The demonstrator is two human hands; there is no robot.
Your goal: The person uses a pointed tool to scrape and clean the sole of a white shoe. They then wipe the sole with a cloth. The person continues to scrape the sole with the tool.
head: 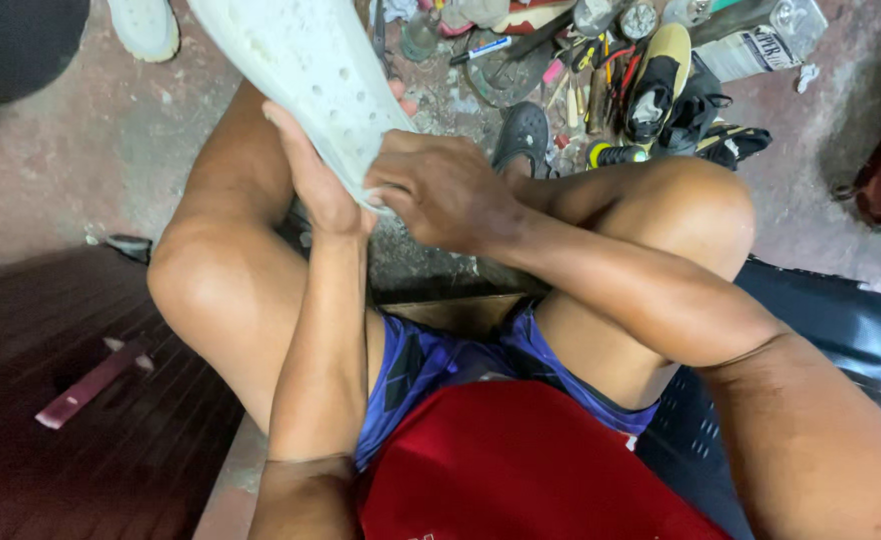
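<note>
Red shirt nearest, blue shorts just above it, bare knees spread to either side. Dark plastic chair under the right thigh. Reddish wooden strip lying on the dark boards at lower left.

Forearms crossing between the knees, meeting at a white perforated shoe sole. Left hand pressed flat against the sole's near edge, palm up along its side, thumb running up the rim. Right hand closed over the sole's lower end, fingers curled and pinching the edge just beside the left palm. Both hands clamped on the same piece, touching each other at its heel end. Sole tilted up and away toward the upper left, held in the air above the floor, holes visible across its face.

Further out, stained concrete floor. Black clog just beyond the right hand. Behind that, a heap of tools and shoes: a black and yellow shoe, pliers and pens, jars, a round metal dish. White shoe at the top left edge, well apart from the heap.
</note>
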